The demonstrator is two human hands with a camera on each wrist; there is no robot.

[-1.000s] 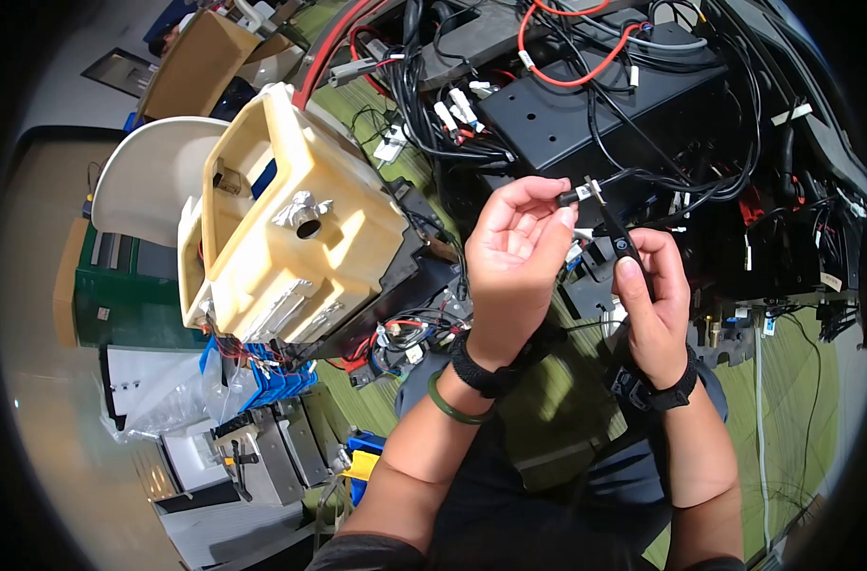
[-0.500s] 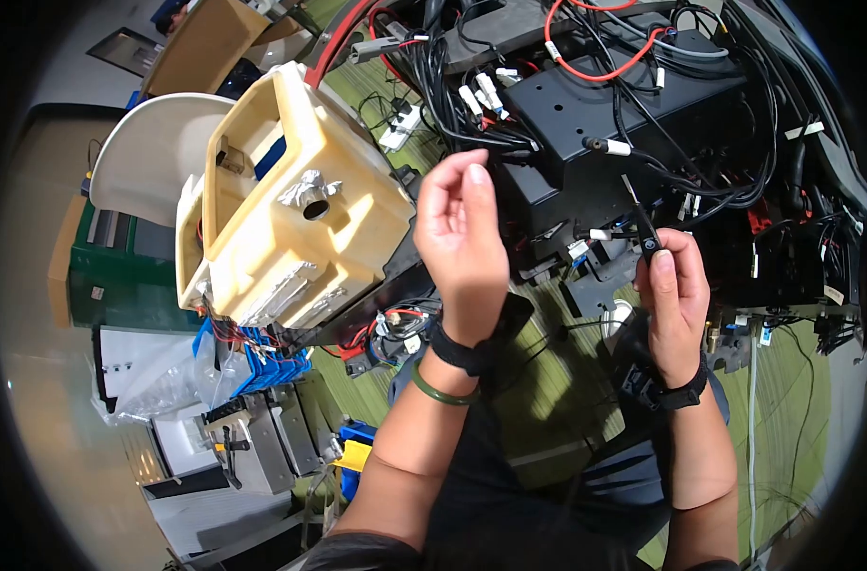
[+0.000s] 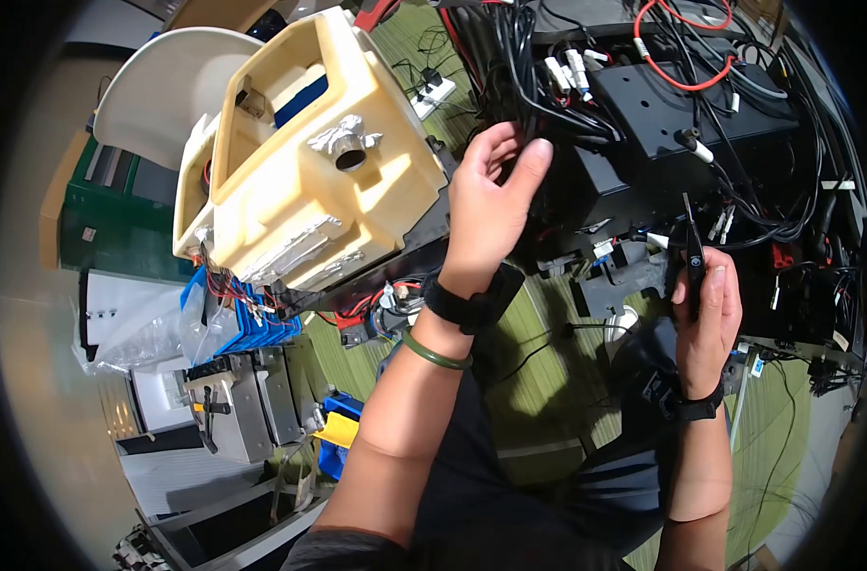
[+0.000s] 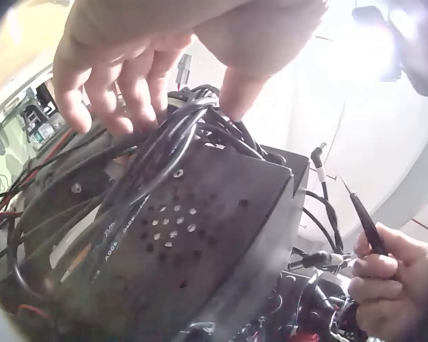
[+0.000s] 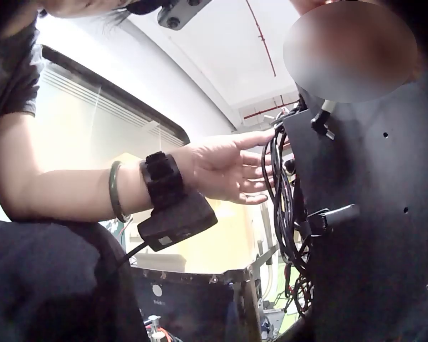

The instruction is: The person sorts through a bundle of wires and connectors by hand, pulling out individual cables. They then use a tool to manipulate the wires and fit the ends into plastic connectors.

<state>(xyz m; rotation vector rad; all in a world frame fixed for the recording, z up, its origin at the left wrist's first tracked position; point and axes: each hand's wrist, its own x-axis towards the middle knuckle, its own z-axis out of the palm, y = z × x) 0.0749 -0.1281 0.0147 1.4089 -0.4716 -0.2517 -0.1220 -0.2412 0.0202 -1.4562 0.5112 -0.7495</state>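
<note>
My left hand [image 3: 490,205] is at a thick bundle of black cables [image 3: 521,81]. The left wrist view shows its thumb and spread fingers on either side of the cables [image 4: 175,139]; in the right wrist view, the left hand [image 5: 225,167] has fairly straight fingers, with its thumb against the bundle [image 5: 277,185]. Slim and black, with a thin metal tip, a tool [image 3: 695,255] points upward, gripped in my right hand [image 3: 709,319]. Above it, a black cable end with a white label [image 3: 701,150] lies by a black metal box [image 3: 662,119].
A cream-coloured housing [image 3: 291,190] with foil patches stands at the left. Red cable loops [image 3: 642,57] lie over the box at the upper right. Below the box is a grey bracket [image 3: 614,285]. White connectors [image 3: 571,71] sit beside the cable bundle.
My left hand has let go of the labelled cable end and moved to the black cable bundle. The right hand still holds the tool, drawn back from that cable end. The head view has shifted.
</note>
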